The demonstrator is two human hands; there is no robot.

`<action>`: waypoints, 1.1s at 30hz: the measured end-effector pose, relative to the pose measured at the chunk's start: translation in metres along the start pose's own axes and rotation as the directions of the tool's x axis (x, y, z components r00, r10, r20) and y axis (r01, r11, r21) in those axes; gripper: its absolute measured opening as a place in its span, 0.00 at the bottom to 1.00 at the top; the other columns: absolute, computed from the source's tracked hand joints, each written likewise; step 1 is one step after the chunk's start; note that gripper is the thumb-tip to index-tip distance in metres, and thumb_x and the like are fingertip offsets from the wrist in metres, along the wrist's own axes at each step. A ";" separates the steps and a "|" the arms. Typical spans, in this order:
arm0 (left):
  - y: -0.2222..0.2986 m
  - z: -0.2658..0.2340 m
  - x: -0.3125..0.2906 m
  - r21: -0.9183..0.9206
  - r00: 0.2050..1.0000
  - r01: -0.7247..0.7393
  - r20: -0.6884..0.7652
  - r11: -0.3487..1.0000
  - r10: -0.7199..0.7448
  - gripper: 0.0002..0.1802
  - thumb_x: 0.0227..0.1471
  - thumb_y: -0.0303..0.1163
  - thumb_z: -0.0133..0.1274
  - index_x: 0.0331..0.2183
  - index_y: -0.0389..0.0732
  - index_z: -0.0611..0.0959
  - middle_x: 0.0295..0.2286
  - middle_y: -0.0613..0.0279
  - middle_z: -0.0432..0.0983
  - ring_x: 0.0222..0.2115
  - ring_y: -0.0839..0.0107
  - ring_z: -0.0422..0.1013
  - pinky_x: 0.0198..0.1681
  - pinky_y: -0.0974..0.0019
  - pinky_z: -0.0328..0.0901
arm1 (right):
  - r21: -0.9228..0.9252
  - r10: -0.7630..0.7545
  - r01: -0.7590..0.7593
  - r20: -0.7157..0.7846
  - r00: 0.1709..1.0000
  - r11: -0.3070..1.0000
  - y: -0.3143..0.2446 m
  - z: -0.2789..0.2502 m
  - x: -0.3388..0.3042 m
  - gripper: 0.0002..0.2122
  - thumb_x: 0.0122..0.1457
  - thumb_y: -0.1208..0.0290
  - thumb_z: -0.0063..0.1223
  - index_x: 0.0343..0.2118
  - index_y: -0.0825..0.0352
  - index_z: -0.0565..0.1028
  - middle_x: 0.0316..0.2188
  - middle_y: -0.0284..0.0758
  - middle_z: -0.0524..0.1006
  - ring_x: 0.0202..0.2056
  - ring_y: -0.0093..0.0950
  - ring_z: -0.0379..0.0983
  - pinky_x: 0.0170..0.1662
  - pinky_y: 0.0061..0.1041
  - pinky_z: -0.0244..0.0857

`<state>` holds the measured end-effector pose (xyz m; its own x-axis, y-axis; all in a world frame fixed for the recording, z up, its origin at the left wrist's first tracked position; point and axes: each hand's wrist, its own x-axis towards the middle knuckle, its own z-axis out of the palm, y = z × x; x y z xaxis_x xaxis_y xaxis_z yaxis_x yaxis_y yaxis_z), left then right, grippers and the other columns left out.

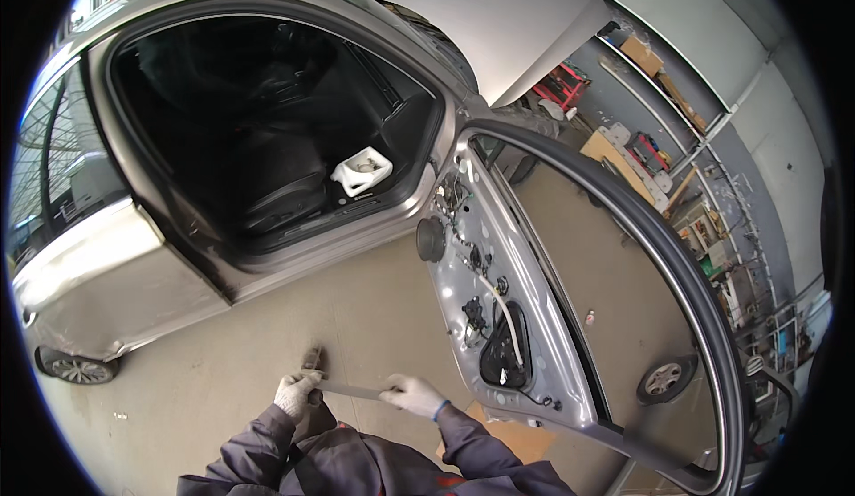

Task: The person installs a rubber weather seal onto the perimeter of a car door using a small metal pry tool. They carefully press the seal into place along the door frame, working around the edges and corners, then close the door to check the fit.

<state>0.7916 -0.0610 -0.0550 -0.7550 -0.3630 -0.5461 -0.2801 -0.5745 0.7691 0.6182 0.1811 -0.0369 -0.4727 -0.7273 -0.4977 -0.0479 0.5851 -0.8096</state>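
Observation:
Stretched between my two white-gloved hands is a thin, straight grey strip [352, 391]; its exact kind does not show. My left hand [298, 394] is closed on its left end, and my right hand [413, 396] grips the right end. Both are held low in front of my body, above the floor and apart from the car. To the right stands an open silver car door [543, 327] with its inner trim off, baring the metal, wiring and a round black speaker [431, 239]. The gloved fingers are only partly visible.
The silver car's front doorway [392, 207] gapes ahead. A white cut-open plastic jug [363, 170] with small parts inside sits near its sill. Flat cardboard [517, 435] lies under the door. Shelves [668, 77] with boxes and tools line the right wall, and the hood [508, 15] is raised.

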 end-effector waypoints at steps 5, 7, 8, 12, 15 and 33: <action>0.079 0.002 0.102 -0.131 0.965 0.177 0.218 0.975 -0.146 0.18 0.63 0.39 0.53 0.45 0.34 0.83 0.28 0.65 0.77 0.22 0.77 0.69 0.25 0.72 0.65 | 0.834 -0.014 0.315 -0.347 0.938 0.452 -0.053 -0.062 0.041 0.11 0.65 0.66 0.50 0.44 0.66 0.77 0.36 0.39 0.81 0.35 0.35 0.80 0.32 0.36 0.76; 0.109 0.022 0.130 -0.100 0.952 0.229 0.228 0.968 -0.202 0.17 0.63 0.38 0.53 0.45 0.34 0.83 0.24 0.66 0.74 0.19 0.75 0.66 0.25 0.69 0.62 | 0.857 0.121 0.411 -0.465 0.877 0.311 -0.077 -0.070 0.065 0.15 0.64 0.54 0.51 0.44 0.60 0.78 0.40 0.39 0.80 0.37 0.36 0.79 0.35 0.37 0.74; 0.119 0.029 0.144 -0.098 0.929 0.271 0.288 0.958 -0.233 0.17 0.64 0.39 0.52 0.45 0.35 0.83 0.23 0.65 0.74 0.19 0.75 0.66 0.26 0.68 0.63 | 0.802 0.123 0.492 -0.556 0.822 0.338 -0.088 -0.070 0.079 0.21 0.63 0.47 0.52 0.48 0.61 0.76 0.40 0.39 0.79 0.37 0.36 0.77 0.38 0.36 0.73; 0.157 0.064 0.180 -0.117 0.895 0.351 0.333 0.929 -0.296 0.18 0.63 0.43 0.54 0.43 0.36 0.83 0.22 0.65 0.73 0.18 0.75 0.66 0.24 0.68 0.63 | 0.662 0.030 0.632 -0.700 0.714 0.403 -0.124 -0.077 0.128 0.23 0.65 0.50 0.51 0.52 0.63 0.69 0.44 0.42 0.76 0.41 0.38 0.75 0.44 0.39 0.72; 0.162 0.075 0.208 0.130 0.797 0.403 0.437 0.906 -0.417 0.18 0.61 0.42 0.57 0.43 0.36 0.83 0.24 0.65 0.72 0.15 0.76 0.63 0.18 0.69 0.59 | 0.771 0.272 0.556 -0.632 0.726 0.311 -0.149 -0.100 0.151 0.08 0.64 0.74 0.54 0.42 0.69 0.70 0.38 0.41 0.76 0.38 0.38 0.76 0.43 0.43 0.74; 0.257 0.175 0.328 0.539 0.813 -0.284 0.574 0.793 -0.099 0.30 0.59 0.30 0.47 0.62 0.43 0.65 0.32 0.62 0.78 0.31 0.71 0.74 0.37 0.66 0.71 | 0.577 0.300 0.062 -0.510 0.806 0.814 -0.173 -0.235 0.266 0.14 0.64 0.61 0.52 0.33 0.70 0.76 0.16 0.29 0.68 0.14 0.20 0.64 0.17 0.21 0.57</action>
<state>0.3685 -0.1991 0.0214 -0.9263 0.1826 -0.3296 -0.3273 0.0436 0.9439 0.2936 -0.0294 0.0439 -0.8443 -0.2276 -0.4850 0.4394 0.2239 -0.8700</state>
